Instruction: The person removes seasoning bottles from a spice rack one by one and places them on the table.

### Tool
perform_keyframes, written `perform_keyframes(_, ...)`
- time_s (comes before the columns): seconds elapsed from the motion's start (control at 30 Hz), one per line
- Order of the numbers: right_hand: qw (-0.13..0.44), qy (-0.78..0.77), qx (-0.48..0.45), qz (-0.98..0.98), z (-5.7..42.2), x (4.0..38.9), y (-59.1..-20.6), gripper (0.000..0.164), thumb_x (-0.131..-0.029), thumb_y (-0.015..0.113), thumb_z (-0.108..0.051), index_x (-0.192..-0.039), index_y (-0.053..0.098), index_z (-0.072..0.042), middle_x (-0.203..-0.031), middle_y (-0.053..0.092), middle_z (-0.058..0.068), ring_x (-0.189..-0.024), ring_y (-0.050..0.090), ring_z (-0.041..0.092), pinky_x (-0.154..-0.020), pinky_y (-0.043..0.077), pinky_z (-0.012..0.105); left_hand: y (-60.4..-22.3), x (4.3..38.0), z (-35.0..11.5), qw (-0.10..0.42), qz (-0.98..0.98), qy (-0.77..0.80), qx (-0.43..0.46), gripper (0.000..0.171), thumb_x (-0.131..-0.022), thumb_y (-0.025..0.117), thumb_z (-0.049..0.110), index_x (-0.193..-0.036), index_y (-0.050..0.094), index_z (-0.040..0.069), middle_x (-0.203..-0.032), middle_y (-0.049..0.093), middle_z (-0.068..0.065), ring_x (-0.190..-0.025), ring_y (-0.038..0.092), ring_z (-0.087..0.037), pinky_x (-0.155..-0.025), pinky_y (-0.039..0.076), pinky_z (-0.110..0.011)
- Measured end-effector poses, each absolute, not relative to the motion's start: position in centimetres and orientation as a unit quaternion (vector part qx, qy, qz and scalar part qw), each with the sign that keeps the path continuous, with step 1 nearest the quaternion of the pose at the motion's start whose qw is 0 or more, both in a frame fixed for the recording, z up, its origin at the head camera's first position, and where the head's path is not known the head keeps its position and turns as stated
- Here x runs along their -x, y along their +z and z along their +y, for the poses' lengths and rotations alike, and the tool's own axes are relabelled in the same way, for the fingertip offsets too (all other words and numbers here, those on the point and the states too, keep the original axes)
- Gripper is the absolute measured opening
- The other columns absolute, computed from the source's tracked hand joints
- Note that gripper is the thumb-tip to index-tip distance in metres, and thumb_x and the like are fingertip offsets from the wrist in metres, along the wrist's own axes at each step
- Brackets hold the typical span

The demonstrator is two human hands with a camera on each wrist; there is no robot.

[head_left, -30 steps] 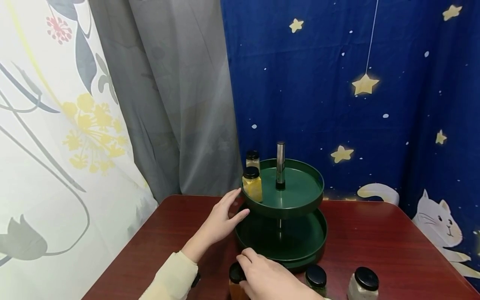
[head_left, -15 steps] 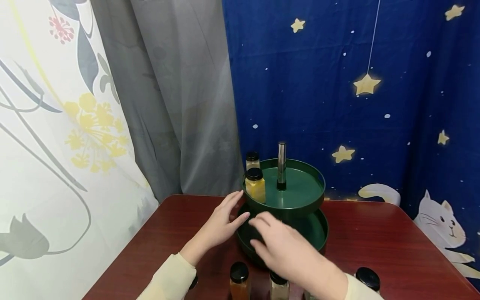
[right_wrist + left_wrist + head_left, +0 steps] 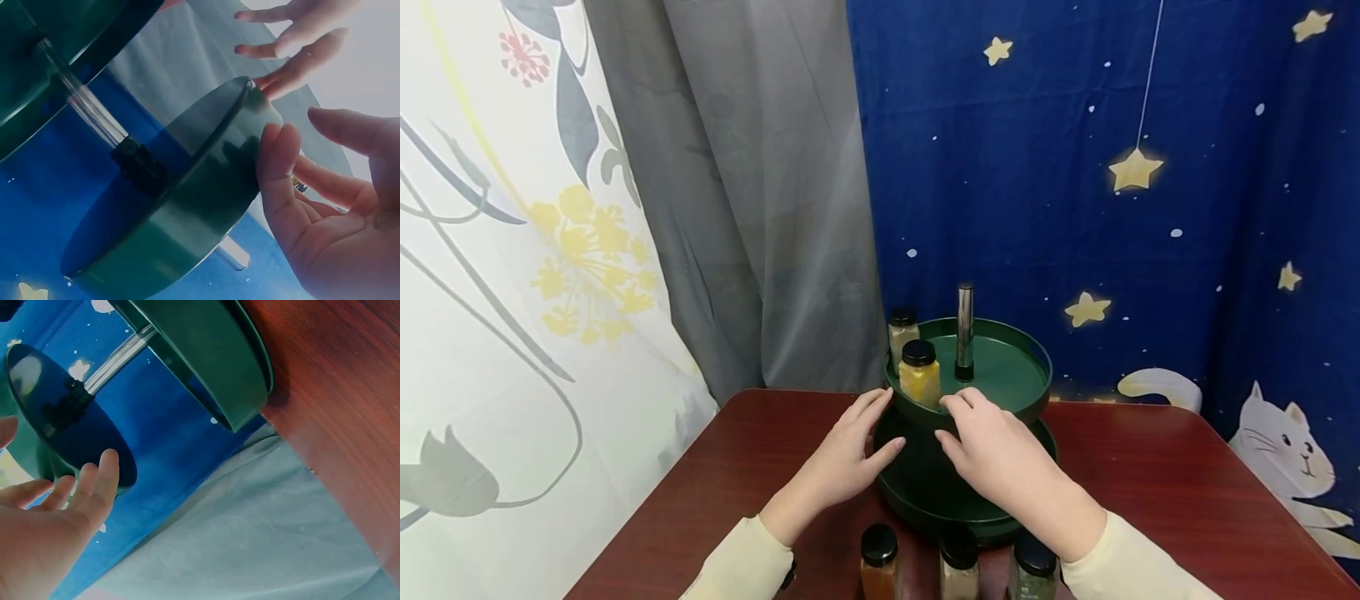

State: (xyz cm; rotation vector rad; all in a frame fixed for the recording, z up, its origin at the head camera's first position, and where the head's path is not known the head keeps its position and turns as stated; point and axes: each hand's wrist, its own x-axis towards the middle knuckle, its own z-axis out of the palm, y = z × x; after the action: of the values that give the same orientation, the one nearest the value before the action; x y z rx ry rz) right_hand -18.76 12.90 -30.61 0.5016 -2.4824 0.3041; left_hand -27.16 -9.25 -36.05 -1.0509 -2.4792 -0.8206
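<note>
A green two-tier round stand has an upper tray (image 3: 1003, 371) and a lower tray (image 3: 917, 496), joined by a metal post. A jar of yellow spice (image 3: 921, 383) and a jar of pale spice (image 3: 904, 339), both black-lidded, stand on the upper tray's left. My left hand (image 3: 835, 462) touches that tray's left rim with extended fingertips, thumb apart. At the front rim is my right hand (image 3: 1003, 454); in the right wrist view its loosely bent fingers (image 3: 278, 153) rest against the tray's outer wall (image 3: 181, 228), with the thumb away from it.
Along the near table edge stand a jar of orange-brown spice (image 3: 879, 567), a jar of beige spice (image 3: 959, 567) and a jar of green flakes (image 3: 1034, 571). The red-brown table (image 3: 1138, 467) extends on both sides. Curtains (image 3: 1037, 167) hang behind.
My right hand has moved from the front jars up to the upper tray's rim. The yellow jar has shifted right and the pale jar slightly forward as the tray turned. My left hand stays at the rim.
</note>
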Motion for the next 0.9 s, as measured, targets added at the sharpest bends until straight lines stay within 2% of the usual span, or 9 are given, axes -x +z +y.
perform_keyframes(0.2, 0.277, 0.118, -0.172, -0.938, 13.4, 18.7, -30.7, 0.030, -0.086, 0.073, -0.024, -0.109, 0.067, -0.006, -0.097, 0.060, 0.003, -0.072, 0.062, 0.010, -0.064, 0.058, 0.028, -35.7, 27.7, -9.3, 0.201, -0.845, -0.324, 0.374, 0.055, -0.097, 0.057, 0.039, -0.144, 0.044, 0.015, -0.139, 0.046, 0.004, -0.116, 0.051, -0.011, -0.085, 0.054, -0.032)
perform_keyframes(0.37, 0.261, 0.119, -0.147, -0.947, 14.3, 18.4, -30.7, 0.030, -0.086, 0.072, -0.026, -0.108, 0.068, -0.005, -0.098, 0.059, 0.004, -0.072, 0.061, 0.012, -0.065, 0.058, 0.031, -35.7, 29.1, -9.0, 0.186, -0.827, -0.410, 0.337, 0.048, -0.097, 0.056, 0.037, -0.140, 0.049, 0.015, -0.135, 0.049, 0.003, -0.108, 0.057, -0.014, -0.079, 0.057, -0.031)
perform_keyframes(0.47, 0.249, 0.117, -0.136, -0.952, 14.8, 18.2, -30.6, 0.033, -0.088, 0.069, -0.029, -0.109, 0.067, -0.003, -0.101, 0.059, 0.008, -0.075, 0.062, 0.015, -0.068, 0.058, 0.034, -35.7, 29.9, -8.8, 0.160, -0.824, -0.452, 0.302, 0.052, -0.098, 0.055, 0.040, -0.142, 0.046, 0.015, -0.138, 0.047, 0.003, -0.112, 0.056, -0.015, -0.085, 0.055, -0.037)
perform_keyframes(0.6, 0.226, 0.113, -0.120, -0.960, 15.5, 18.2, -30.3, 0.038, -0.091, 0.065, -0.034, -0.109, 0.066, -0.001, -0.100, 0.058, 0.011, -0.076, 0.061, 0.018, -0.069, 0.057, 0.037, -35.5, 30.5, -8.5, 0.119, -0.835, -0.464, 0.272, 0.064, -0.097, 0.049, 0.052, -0.149, 0.035, 0.017, -0.145, 0.042, -0.002, -0.124, 0.049, -0.018, -0.099, 0.045, -0.048)
perform_keyframes(0.67, 0.215, 0.108, -0.113, -0.964, 15.8, 18.2, -30.1, 0.042, -0.092, 0.063, -0.036, -0.109, 0.066, 0.002, -0.100, 0.058, 0.013, -0.077, 0.060, 0.020, -0.070, 0.057, 0.039, -35.3, 30.7, -8.4, 0.101, -0.842, -0.457, 0.268, 0.071, -0.096, 0.046, 0.057, -0.152, 0.030, 0.017, -0.147, 0.040, -0.005, -0.128, 0.045, -0.019, -0.103, 0.040, -0.050)
perform_keyframes(0.8, 0.193, 0.105, -0.097, -0.971, 16.5, 18.3, -29.7, 0.051, -0.093, 0.061, -0.040, -0.112, 0.063, 0.007, -0.101, 0.057, 0.018, -0.077, 0.061, 0.024, -0.072, 0.057, 0.043, -35.1, 31.0, -8.2, 0.070, -0.848, -0.447, 0.275, 0.077, -0.094, 0.045, 0.061, -0.154, 0.022, 0.020, -0.153, 0.032, -0.005, -0.132, 0.040, -0.019, -0.104, 0.040, -0.046)
perform_keyframes(0.9, 0.178, 0.106, -0.087, -0.975, 16.9, 18.5, -29.6, 0.059, -0.094, 0.058, -0.045, -0.115, 0.062, 0.010, -0.102, 0.057, 0.021, -0.077, 0.061, 0.025, -0.073, 0.057, 0.044, -35.0, 31.1, -8.1, 0.063, -0.844, -0.445, 0.293, 0.077, -0.095, 0.048, 0.058, -0.155, 0.021, 0.018, -0.155, 0.028, -0.002, -0.132, 0.039, -0.019, -0.102, 0.043, -0.040)
